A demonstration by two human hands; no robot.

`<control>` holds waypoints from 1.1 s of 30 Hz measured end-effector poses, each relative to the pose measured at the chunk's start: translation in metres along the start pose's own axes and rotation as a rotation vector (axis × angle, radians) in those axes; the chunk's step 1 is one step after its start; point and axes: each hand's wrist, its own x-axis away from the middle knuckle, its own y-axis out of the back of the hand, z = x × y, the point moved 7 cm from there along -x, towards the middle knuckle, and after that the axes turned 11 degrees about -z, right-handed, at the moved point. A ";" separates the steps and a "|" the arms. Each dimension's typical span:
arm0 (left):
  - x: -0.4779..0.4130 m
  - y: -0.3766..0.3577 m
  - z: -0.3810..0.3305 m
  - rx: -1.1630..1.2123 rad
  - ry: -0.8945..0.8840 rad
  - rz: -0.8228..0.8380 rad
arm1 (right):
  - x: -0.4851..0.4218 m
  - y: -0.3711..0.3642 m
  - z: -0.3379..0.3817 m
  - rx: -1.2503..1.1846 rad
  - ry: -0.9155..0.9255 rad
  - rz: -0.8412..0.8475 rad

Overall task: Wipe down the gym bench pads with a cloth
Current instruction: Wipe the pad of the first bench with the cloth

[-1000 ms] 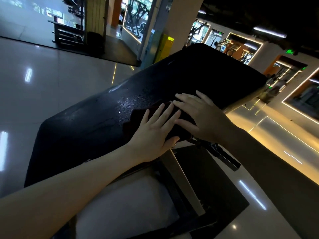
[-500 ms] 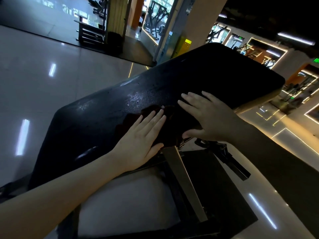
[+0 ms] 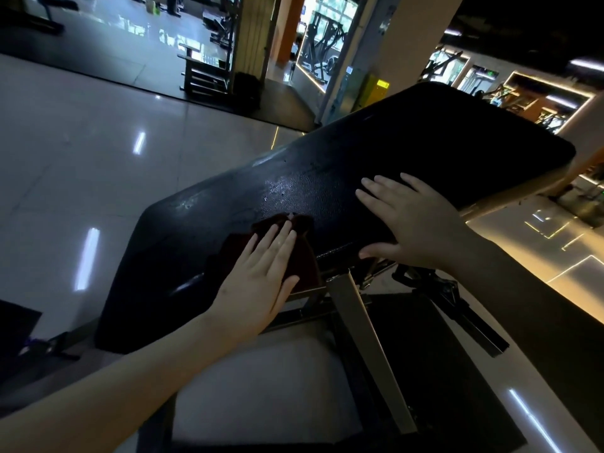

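The left hand [image 3: 258, 289] pressed straight-fingered on the dark red cloth [image 3: 305, 256], low on the black padded vinyl surface [image 3: 408, 152]. The right hand [image 3: 415, 223] lay spread farther up it, bracing. Even, overlapping strokes seemed best.

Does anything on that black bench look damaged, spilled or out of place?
Nothing looks broken. The bench pad shows a patch of shiny droplets just beyond the dark cloth, which lies bunched under the flat left hand near the pad's edge. Probably wiping moisture, not a spill.
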 end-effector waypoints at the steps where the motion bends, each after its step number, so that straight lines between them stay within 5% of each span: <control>1: -0.003 0.005 -0.005 0.022 0.003 -0.003 | 0.000 0.001 0.000 -0.003 -0.002 -0.002; 11: -0.067 -0.007 -0.063 -0.018 -0.007 0.125 | 0.000 0.007 0.005 0.016 0.005 -0.066; 24: -0.011 0.004 -0.019 -0.076 -0.165 0.013 | 0.000 0.003 0.004 -0.005 0.012 -0.023; 33: 0.033 0.011 0.020 -0.124 -0.068 -0.067 | 0.000 0.004 0.005 -0.001 0.023 -0.083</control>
